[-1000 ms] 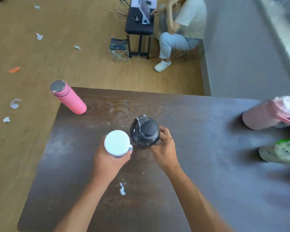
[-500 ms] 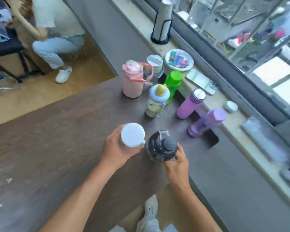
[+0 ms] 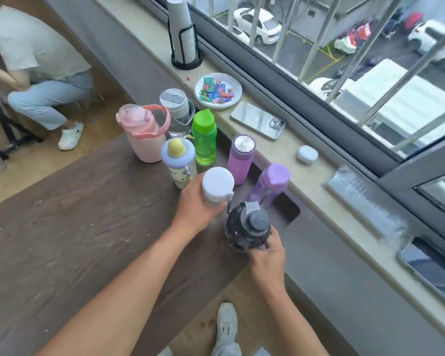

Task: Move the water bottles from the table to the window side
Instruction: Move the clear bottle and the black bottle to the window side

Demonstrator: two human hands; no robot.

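i hold 2 bottles over the window end of the worktop (image 3: pixel 75 227): the white-capped bottle (image 3: pixel 217 185) in my left hand (image 3: pixel 198 209), the black bottle (image 3: pixel 249 227) in my right hand (image 3: pixel 266 255). fingers of both are clamped around them. 6 bottles crowd just beyond; setting mine down carelessly could topple the yellow-knobbed bottle (image 3: pixel 179 163) or the purple bottle (image 3: pixel 270 183) by the worktop's notch.

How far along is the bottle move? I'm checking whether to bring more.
Done: six bottles cluster at the table's window end, among them the pink jug and green bottle. In hand: the left hand holds a white-capped bottle, the right hand a dark bottle; both need setting down. Whether others remain elsewhere isn't visible.
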